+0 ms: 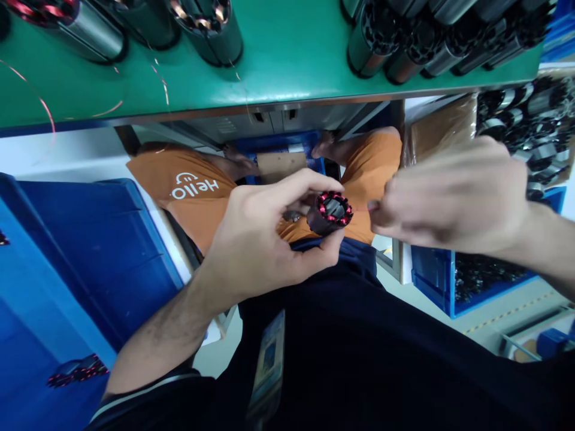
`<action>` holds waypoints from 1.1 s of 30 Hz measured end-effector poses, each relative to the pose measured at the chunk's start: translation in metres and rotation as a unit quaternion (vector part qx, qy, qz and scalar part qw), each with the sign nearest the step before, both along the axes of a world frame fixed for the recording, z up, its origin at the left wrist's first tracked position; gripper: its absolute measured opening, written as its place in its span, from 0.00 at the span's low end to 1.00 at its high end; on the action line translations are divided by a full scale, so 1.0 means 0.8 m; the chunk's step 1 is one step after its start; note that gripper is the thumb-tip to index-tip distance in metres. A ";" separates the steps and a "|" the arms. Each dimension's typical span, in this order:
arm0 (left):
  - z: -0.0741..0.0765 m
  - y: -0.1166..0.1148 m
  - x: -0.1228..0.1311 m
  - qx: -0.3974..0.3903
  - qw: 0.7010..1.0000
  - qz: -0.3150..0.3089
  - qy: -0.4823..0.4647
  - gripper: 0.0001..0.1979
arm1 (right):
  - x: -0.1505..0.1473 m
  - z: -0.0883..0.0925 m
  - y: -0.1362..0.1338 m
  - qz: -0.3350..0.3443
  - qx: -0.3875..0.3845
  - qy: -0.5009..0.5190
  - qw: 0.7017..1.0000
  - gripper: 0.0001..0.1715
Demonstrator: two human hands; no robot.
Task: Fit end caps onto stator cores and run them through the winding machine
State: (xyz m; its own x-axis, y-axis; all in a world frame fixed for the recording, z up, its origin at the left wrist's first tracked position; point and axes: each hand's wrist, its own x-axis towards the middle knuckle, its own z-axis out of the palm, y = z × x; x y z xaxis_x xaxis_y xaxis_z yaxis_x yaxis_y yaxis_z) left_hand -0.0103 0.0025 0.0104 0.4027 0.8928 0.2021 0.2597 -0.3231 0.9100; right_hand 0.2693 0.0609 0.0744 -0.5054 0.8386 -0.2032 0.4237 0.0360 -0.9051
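Observation:
Over my lap, my left hand (274, 233) grips a small motor stator (330, 214) between thumb and fingers. The stator is a dark cylinder with red wire windings round its end, and that end is tilted up at me. To its right, apart from it, is my right hand (449, 197), smeared by motion with its fingers curled closed. What those fingers pinch, if anything, is too small or blurred to make out.
Several stators (211, 30) stand on the green bench top (291, 54), with loose wire ends (164, 84) nearby. More cylinders (372, 42) are grouped at its right. Blue bins (90, 239) flank me at left; a blue crate (433, 275) and a box of dark metal parts (534, 126) are at right.

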 end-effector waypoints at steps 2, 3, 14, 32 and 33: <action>-0.001 0.000 -0.001 0.048 0.999 0.017 0.005 0.13 | 0.003 0.002 0.012 0.027 -0.004 0.039 0.999 0.24; -0.003 -0.001 -0.001 0.084 0.996 0.026 0.013 0.11 | 0.004 0.000 0.017 0.038 -0.036 0.061 0.997 0.26; -0.022 0.000 0.001 0.195 0.976 0.038 0.086 0.14 | 0.006 -0.034 -0.014 0.079 -0.098 -0.035 0.991 0.27; -0.019 -0.006 -0.001 0.125 0.991 0.027 0.046 0.19 | 0.004 -0.004 -0.008 0.092 -0.010 -0.083 0.992 0.24; -0.015 -0.006 -0.001 0.095 0.994 0.027 0.048 0.20 | 0.009 0.004 -0.004 0.100 0.067 -0.117 0.986 0.24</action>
State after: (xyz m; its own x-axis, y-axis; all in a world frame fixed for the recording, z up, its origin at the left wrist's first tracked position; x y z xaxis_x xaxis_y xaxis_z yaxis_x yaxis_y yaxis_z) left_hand -0.0113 -0.0023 -0.0015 0.3807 0.8629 0.3323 0.3645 -0.4703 0.8037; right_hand 0.2761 0.0578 0.0777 -0.6152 0.7547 -0.2281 0.5929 0.2522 -0.7648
